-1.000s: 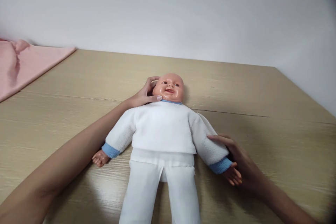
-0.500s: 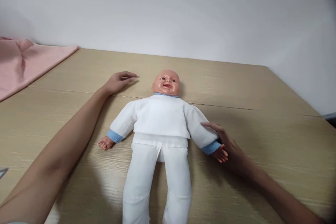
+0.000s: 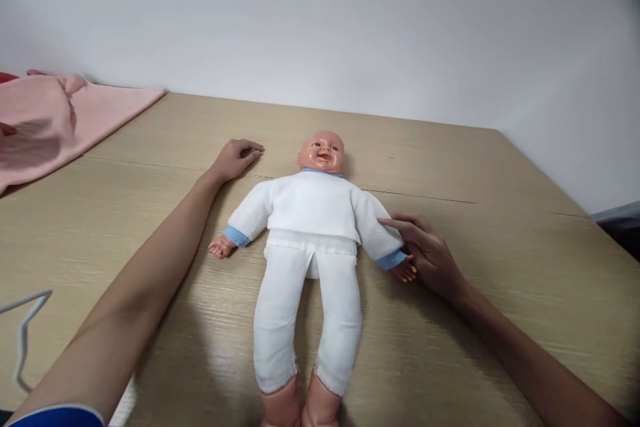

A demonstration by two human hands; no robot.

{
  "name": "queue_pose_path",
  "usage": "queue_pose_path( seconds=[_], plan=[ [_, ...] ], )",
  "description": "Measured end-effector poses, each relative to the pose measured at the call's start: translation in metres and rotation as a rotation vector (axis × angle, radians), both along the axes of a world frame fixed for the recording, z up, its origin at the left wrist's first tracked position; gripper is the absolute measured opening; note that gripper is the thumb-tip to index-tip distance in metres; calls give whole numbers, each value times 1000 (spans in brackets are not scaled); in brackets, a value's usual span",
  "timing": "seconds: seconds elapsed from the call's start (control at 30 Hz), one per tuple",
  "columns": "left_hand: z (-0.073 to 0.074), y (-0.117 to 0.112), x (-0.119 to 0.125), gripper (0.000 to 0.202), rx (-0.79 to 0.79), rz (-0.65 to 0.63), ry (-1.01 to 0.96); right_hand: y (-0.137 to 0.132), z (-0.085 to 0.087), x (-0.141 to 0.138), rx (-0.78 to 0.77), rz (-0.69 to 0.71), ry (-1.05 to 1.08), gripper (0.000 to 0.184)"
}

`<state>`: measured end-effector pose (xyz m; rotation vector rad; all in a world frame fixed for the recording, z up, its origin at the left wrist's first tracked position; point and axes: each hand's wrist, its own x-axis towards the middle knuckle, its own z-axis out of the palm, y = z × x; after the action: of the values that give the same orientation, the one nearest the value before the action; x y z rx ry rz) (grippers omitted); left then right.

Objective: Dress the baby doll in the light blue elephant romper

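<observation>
A baby doll point(image 3: 313, 207) lies face up on the wooden table, its head towards the wall. It wears a white top with blue cuffs and collar, and white trousers; its bare feet are cut off by the bottom edge of the picture. To the left of the doll's head, my left hand point(image 3: 237, 157) rests on the table, holding nothing, with loosely curved fingers. My right hand point(image 3: 430, 253) is beside the doll's arm on the right. Its index finger lies against the white sleeve point(image 3: 375, 230), and the fingers are apart.
Pink cloth point(image 3: 45, 120) is spread over the table's left side, with a red bit at its far edge. What looks like fingertips point(image 3: 6, 129) shows at the left border. A bent white wire frame point(image 3: 23, 340) lies lower left. The wall point(image 3: 320, 27) stands behind.
The view has shifted, so the doll's feet and more of the white wire frame show. My right hand has moved slightly up along the doll's sleeve. My left hand stays near the head.
</observation>
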<state>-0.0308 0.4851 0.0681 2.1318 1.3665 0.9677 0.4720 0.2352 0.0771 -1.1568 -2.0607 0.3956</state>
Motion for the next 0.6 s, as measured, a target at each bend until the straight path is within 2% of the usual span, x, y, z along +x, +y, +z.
queue_pose_path(
  seconds=[0.17,0.37,0.47,0.6],
  plan=[
    [-2,-12,-1,44,24,-39,19,1,1,-4,143,-50,2,39],
    [-1,-38,-4,41,-28,10,-87,-12,16,-17,414,-157,55,22],
    [1,-58,-6,41,-74,116,-211,-23,24,-29,473,-80,40,24],
    [3,-89,-7,29,-67,367,-462,-57,38,-61,437,157,-25,32]
  ],
)
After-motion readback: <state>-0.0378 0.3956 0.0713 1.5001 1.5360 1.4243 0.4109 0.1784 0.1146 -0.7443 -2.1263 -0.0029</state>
